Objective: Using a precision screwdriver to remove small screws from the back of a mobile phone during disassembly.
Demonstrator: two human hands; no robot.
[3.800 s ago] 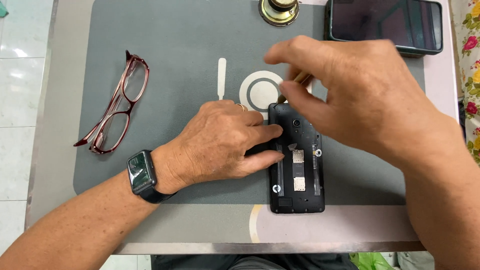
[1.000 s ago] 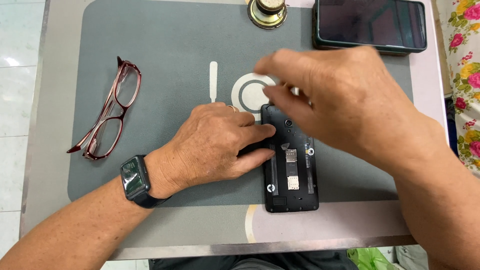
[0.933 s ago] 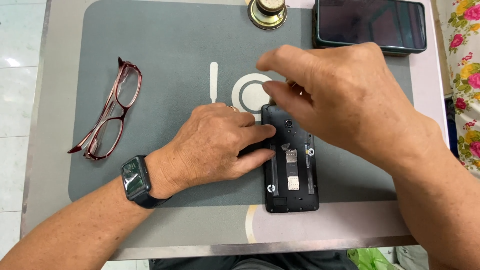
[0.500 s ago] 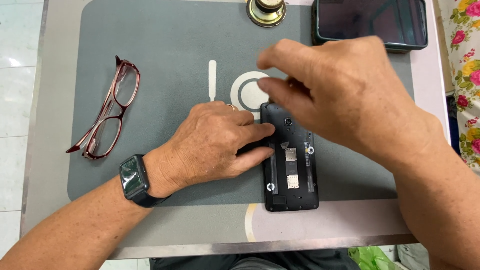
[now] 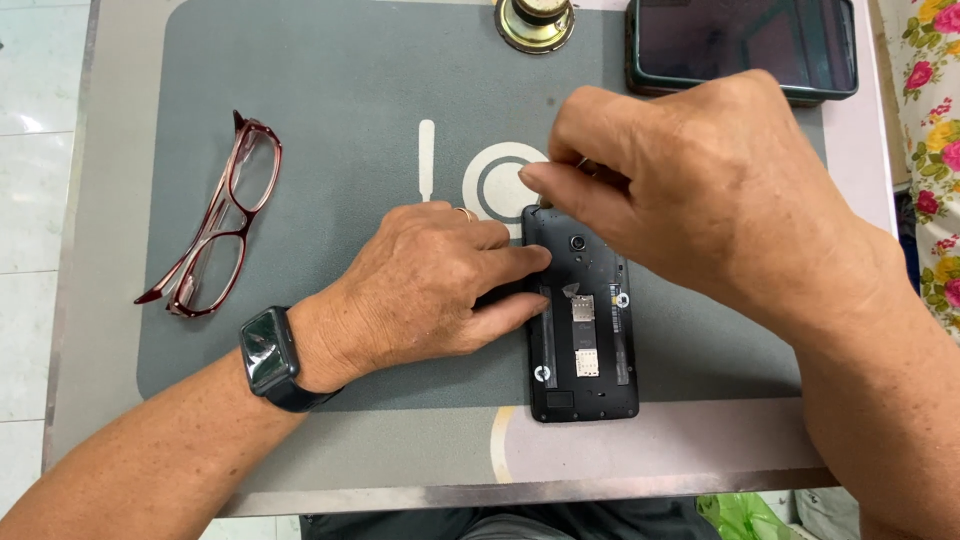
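- Fingers [image 5: 510, 262] of the left hand [image 5: 430, 290] lie flat and loosely spread, pressing on the left edge of the phone [image 5: 583, 320]; they grip nothing.
- Right hand [image 5: 700, 190] hovers over the phone's top end, thumb and forefinger pinched together at the upper left corner; something small and metallic seems to sit between them, but it is too hidden to tell.
- Phone lies face down, back cover off, on the grey mat [image 5: 350, 110] near the bench's front edge; a dark inner frame shows, with a round camera lens near the top, two small silver slots in the middle and a white round mark at the lower left.
- White printed bar and ring sit on the mat just above the phone.
- Glasses [image 5: 215, 225], red-framed, lie folded open, well left.
- Second phone [image 5: 740, 45], dark screen up, lies at the far right; a brass disc [image 5: 535, 20] lies beside it.
- Watch [image 5: 268, 358], black, is on the left wrist.
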